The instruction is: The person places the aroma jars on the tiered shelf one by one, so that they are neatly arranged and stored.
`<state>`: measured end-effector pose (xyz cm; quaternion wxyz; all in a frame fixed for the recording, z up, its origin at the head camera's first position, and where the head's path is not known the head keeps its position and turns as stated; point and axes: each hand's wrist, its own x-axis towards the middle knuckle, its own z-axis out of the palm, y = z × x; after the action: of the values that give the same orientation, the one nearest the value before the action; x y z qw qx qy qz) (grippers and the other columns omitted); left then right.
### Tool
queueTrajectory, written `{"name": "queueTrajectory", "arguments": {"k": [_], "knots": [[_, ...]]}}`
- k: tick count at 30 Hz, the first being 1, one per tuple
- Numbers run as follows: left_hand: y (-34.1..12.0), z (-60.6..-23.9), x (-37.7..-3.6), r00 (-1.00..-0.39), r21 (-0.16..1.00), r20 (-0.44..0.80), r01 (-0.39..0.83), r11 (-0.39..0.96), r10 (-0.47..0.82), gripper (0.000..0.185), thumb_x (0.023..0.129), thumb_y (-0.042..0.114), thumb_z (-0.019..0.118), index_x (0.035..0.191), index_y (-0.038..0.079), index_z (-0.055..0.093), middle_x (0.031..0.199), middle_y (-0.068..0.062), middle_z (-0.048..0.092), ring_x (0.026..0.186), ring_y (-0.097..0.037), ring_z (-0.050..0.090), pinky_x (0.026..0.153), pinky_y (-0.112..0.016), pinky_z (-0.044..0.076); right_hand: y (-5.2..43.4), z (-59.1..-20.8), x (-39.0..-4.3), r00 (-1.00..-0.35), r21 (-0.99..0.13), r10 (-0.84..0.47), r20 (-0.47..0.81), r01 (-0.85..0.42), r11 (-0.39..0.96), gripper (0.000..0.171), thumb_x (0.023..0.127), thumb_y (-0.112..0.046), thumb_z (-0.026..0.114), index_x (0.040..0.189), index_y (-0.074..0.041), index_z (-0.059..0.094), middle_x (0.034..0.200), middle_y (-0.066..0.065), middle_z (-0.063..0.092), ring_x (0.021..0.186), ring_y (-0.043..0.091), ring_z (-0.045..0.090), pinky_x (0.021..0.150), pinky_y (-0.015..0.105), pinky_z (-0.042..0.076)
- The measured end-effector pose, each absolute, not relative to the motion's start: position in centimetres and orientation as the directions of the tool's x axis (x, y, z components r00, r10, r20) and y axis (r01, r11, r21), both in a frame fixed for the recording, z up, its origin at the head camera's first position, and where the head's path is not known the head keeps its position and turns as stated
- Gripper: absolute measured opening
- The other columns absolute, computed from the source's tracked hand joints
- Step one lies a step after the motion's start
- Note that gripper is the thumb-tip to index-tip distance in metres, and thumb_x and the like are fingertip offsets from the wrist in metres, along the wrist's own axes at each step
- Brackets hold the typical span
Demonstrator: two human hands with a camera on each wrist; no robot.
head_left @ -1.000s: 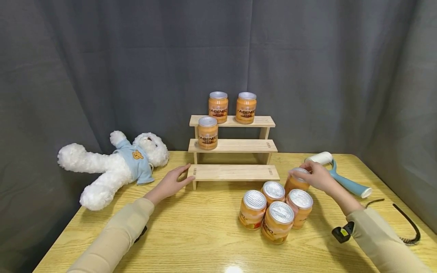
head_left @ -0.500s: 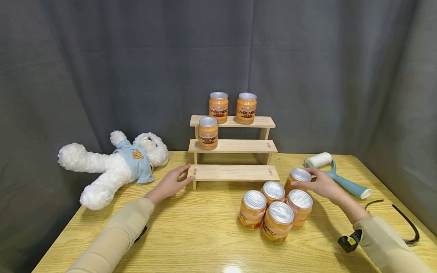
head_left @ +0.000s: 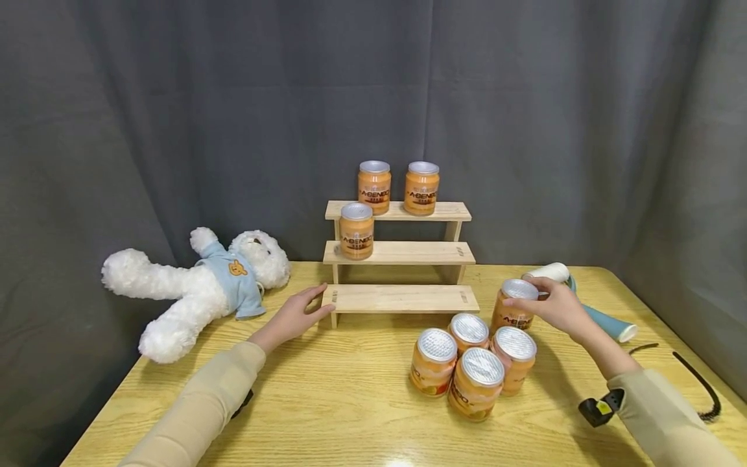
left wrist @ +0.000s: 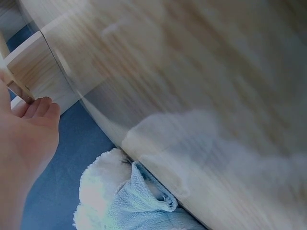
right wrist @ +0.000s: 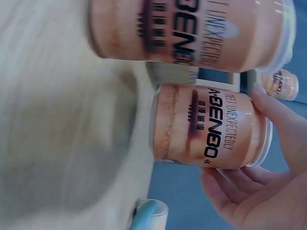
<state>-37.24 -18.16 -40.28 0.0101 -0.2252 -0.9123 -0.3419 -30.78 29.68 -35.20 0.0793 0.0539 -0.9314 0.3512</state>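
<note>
Dark grey curtain behind, yellow wooden table [head_left: 327,395] in front. Landmark: three-step wooden rack [head_left: 400,254] at the table's back edge, centre.

White teddy bear [head_left: 192,288] in a blue shirt lies on its back, left of the rack, well apart from it.

Blue-handled lint roller [head_left: 583,305] lies right of the rack, partly behind the right hand.

Cans on the rack: two orange cans [head_left: 398,187] upright on the top step, one can [head_left: 356,231] upright at the left end of the middle step. Bottom step bare.

Cluster of four cans [head_left: 473,360] stands in front of the rack's right end, touching one another.

Held can [head_left: 512,306] sits just behind that cluster, right of the rack's bottom step, upright. Can't tell if its base touches the table. The wrist view shows the A-BENBO label and fingers curled round the lid end.

Right hand [head_left: 554,305] grips that can near the top, thumb and fingers wrapped.

Left hand [head_left: 292,316] rests flat on the table, fingers straight and relaxed, holding nothing, fingertips [left wrist: 41,108] touching the left end of the rack's bottom step.

Black cable [head_left: 694,379] lies far right of the rack, near the table edge.
</note>
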Motion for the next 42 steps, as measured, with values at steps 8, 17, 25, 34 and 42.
{"name": "queueTrajectory", "arguments": {"k": [8,17,25,34,42], "knots": [[-18.3,-40.5,-37.3,-0.899,0.621,0.172,0.417,0.664,0.403,0.071,0.093,0.048,0.052,0.147,0.007,0.031,0.149,-0.017,0.034,0.134,-0.036,0.037,0.109,-0.048,0.036,28.9,-32.7,-31.1,-0.968,-0.672,-0.032,0.247,-0.195,0.714,0.072,0.083,-0.04,0.07,0.134,0.005,0.043,0.121,0.025,0.054,0.107,0.037,0.057,0.067,0.019,0.051],[-18.4,-40.6,-37.3,-0.9,0.623,0.173,0.415,0.663,0.401,0.07,0.093,0.048,0.053,0.147,0.009,0.032,0.149,-0.014,0.035,0.134,-0.034,0.038,0.109,-0.046,0.036,26.5,-29.8,-31.7,-0.952,-0.666,-0.001,0.305,-0.214,0.715,0.068,0.08,-0.047,0.071,0.128,-0.004,0.05,0.116,0.017,0.06,0.098,0.019,0.058,0.071,0.019,0.049],[-18.2,-40.5,-37.2,-0.9,0.629,0.17,0.413,0.659,0.401,0.068,0.093,0.046,0.053,0.147,0.009,0.033,0.149,-0.014,0.036,0.134,-0.034,0.037,0.109,-0.047,0.035,23.9,-27.8,-32.7,-0.952,-0.706,0.018,0.304,-0.213,0.676,0.074,0.078,-0.053,0.07,0.132,-0.008,0.048,0.121,0.015,0.057,0.109,0.028,0.057,0.081,0.032,0.048],[-18.4,-40.2,-37.3,-0.899,0.611,0.178,0.42,0.671,0.4,0.064,0.095,0.045,0.05,0.146,0.009,0.034,0.149,-0.015,0.036,0.135,-0.034,0.035,0.11,-0.049,0.033,20.7,-26.7,-34.6,-0.947,-0.755,0.005,0.321,-0.253,0.604,0.078,0.075,-0.054,0.072,0.132,-0.007,0.049,0.121,0.013,0.058,0.107,0.024,0.058,0.08,0.031,0.051],[-18.3,-40.3,-37.2,-0.894,0.599,0.184,0.432,0.674,0.409,0.066,0.095,0.045,0.05,0.146,0.007,0.033,0.149,-0.015,0.036,0.135,-0.034,0.037,0.109,-0.047,0.035,17.9,-26.6,-37.0,-0.94,-0.765,-0.027,0.341,-0.294,0.574,0.079,0.073,-0.053,0.075,0.133,-0.007,0.051,0.118,0.013,0.062,0.103,0.023,0.06,0.081,0.032,0.051]]}}
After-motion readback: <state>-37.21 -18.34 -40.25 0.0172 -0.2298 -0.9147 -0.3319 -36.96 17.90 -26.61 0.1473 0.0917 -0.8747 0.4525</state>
